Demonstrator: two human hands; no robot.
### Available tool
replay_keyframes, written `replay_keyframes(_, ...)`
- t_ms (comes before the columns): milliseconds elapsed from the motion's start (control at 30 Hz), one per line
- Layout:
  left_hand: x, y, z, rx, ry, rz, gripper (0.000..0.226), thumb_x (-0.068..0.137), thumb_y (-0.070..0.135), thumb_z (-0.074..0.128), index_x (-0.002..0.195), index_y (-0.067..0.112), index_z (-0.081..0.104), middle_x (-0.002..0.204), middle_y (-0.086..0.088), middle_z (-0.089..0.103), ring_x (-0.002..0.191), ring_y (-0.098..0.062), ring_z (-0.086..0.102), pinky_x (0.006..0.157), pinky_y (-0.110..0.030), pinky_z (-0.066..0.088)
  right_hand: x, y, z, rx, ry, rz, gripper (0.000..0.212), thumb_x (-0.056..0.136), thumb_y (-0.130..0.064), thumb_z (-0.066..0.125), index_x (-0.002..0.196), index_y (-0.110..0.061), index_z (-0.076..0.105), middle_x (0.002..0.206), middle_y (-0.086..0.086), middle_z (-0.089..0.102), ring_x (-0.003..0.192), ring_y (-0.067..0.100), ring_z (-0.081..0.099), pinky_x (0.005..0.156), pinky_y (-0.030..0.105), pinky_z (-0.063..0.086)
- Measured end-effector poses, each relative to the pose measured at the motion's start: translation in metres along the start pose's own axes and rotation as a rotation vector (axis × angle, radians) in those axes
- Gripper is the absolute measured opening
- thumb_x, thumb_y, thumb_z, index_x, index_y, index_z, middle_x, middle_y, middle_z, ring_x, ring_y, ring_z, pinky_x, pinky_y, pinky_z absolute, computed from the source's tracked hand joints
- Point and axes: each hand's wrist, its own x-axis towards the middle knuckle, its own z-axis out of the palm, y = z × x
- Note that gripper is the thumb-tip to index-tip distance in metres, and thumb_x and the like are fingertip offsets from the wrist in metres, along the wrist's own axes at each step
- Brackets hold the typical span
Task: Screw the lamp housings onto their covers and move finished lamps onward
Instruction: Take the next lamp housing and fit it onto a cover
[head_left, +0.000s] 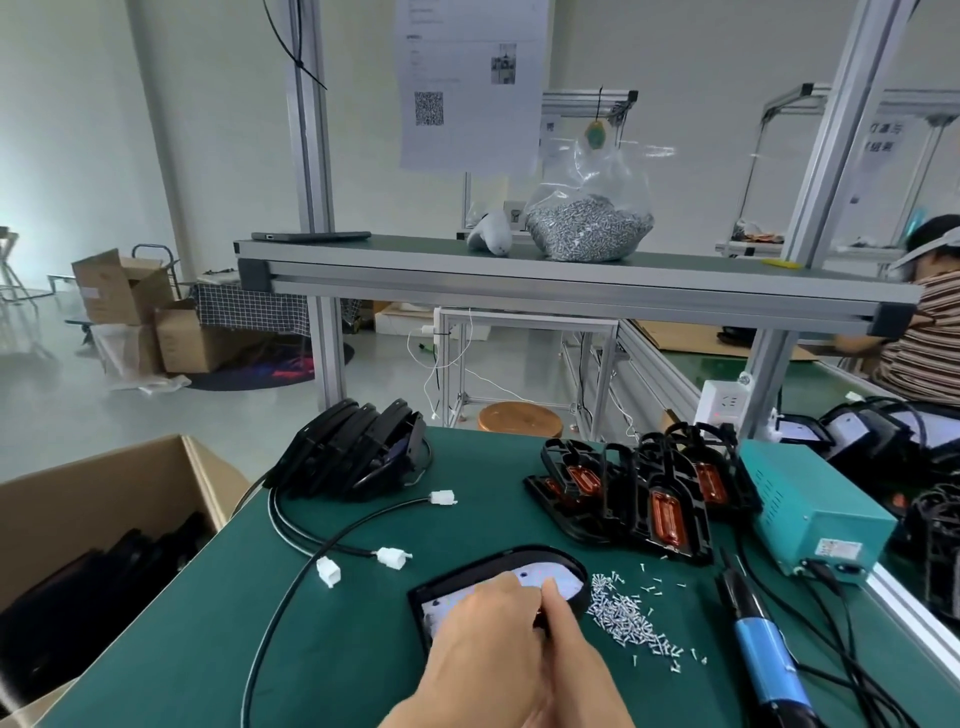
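The green worktop carries the lamp near its front edge, open side up, probably so its screw holes can be reached. Left of the lamp stands a cardboard box, likely for finished ones. Beyond the lamp lean black housings to the left and covers to the right. The screwdriver lies handy to the lamp's right. The left hand and right hand rest on the lamp, seemingly steadying it. Their fingers overlap, so I cannot tell either grip. Loose screws lie just right of the lamp.

Left hand and right hand rest on a lamp housing beside loose screws on the green table.
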Motion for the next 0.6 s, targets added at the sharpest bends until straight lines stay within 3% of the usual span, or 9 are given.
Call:
replay_keyframes(67, -0.005, -0.010, -0.004, -0.204, 0.044, 0.038, 0.012, 0.092, 0.024, 0.052, 0.097, 0.024, 0.063, 0.098, 0.015, 0.056, 0.101, -0.009, 0.056, 0.088, -0.027, 0.044, 0.003, -0.006, 0.001, 0.102, 0.001, 0.037, 0.040, 0.098, -0.035, 0.058, 0.089, 0.000, 0.074, 0.081, 0.017, 0.073, 0.061, 0.027, 0.071, 0.055, 0.034, 0.057)
replay_keyframes(133, -0.010, -0.027, -0.016, -0.382, 0.226, 0.035, 0.016, 0.090, 0.024, 0.063, 0.102, 0.031, 0.070, 0.107, 0.022, 0.061, 0.107, 0.001, 0.055, 0.095, -0.020, 0.042, 0.002, -0.015, -0.001, 0.172, -0.030, 0.017, 0.033, 0.102, -0.033, 0.051, 0.107, -0.005, 0.067, 0.088, 0.017, 0.077, 0.075, 0.029, 0.074, 0.065, 0.045, 0.058)
replay_keyframes(233, -0.011, -0.077, -0.044, -0.252, 0.568, -0.235, 0.008, 0.092, 0.030, 0.061, 0.085, 0.032, 0.066, 0.097, 0.016, 0.061, 0.096, -0.009, 0.056, 0.080, -0.030, 0.043, 0.005, -0.027, -0.009, 0.198, -0.033, -0.035, 0.030, 0.103, -0.031, 0.045, 0.113, -0.011, 0.064, 0.093, 0.015, 0.078, 0.086, 0.031, 0.070, 0.070, 0.046, 0.056)
replay_keyframes(267, -0.010, -0.101, -0.052, -0.124, 0.565, -0.400, 0.012, 0.094, 0.037, 0.056, 0.086, 0.031, 0.063, 0.096, 0.012, 0.057, 0.093, -0.014, 0.053, 0.076, -0.031, 0.042, 0.005, -0.030, -0.012, 0.192, -0.033, -0.051, 0.030, 0.102, -0.031, 0.043, 0.113, -0.012, 0.064, 0.096, 0.016, 0.077, 0.085, 0.032, 0.070, 0.069, 0.044, 0.057)
replay_keyframes(333, -0.011, -0.142, -0.062, 0.075, 0.364, -0.728, 0.032, 0.095, 0.053, 0.048, 0.093, 0.023, 0.056, 0.094, 0.004, 0.052, 0.086, -0.021, 0.051, 0.070, -0.032, 0.043, 0.006, -0.033, -0.017, 0.184, -0.029, -0.063, 0.031, 0.102, -0.031, 0.042, 0.114, -0.013, 0.065, 0.100, 0.017, 0.077, 0.079, 0.032, 0.072, 0.066, 0.043, 0.058)
replay_keyframes(400, -0.015, -0.166, -0.057, 0.157, 0.143, -0.865, 0.043, 0.091, 0.059, 0.054, 0.092, 0.017, 0.047, 0.087, 0.003, 0.050, 0.080, -0.022, 0.053, 0.065, -0.031, 0.041, 0.006, -0.033, -0.019, 0.145, -0.030, -0.050, 0.033, 0.103, -0.033, 0.042, 0.114, -0.013, 0.065, 0.102, 0.016, 0.077, 0.078, 0.032, 0.074, 0.065, 0.043, 0.059)
replay_keyframes(500, -0.019, -0.175, -0.043, 0.156, 0.119, -0.729, 0.021, 0.089, 0.036, 0.063, 0.093, 0.020, 0.051, 0.083, 0.006, 0.052, 0.080, -0.019, 0.056, 0.060, -0.030, 0.041, 0.003, -0.033, -0.016, 0.036, -0.080, 0.004, 0.036, 0.104, -0.035, 0.042, 0.117, -0.012, 0.066, 0.103, 0.016, 0.077, 0.094, 0.034, 0.071, 0.078, 0.047, 0.058)
replay_keyframes(600, -0.018, -0.165, -0.042, -0.031, 0.153, -0.588, 0.010, 0.081, 0.022, 0.067, 0.085, 0.024, 0.057, 0.080, 0.006, 0.061, 0.074, -0.016, 0.059, 0.061, -0.027, 0.045, 0.001, -0.035, -0.016, -0.115, -0.118, 0.057, 0.040, 0.103, -0.036, 0.046, 0.120, -0.007, 0.067, 0.108, 0.019, 0.075, 0.106, 0.037, 0.070, 0.099, 0.051, 0.051)
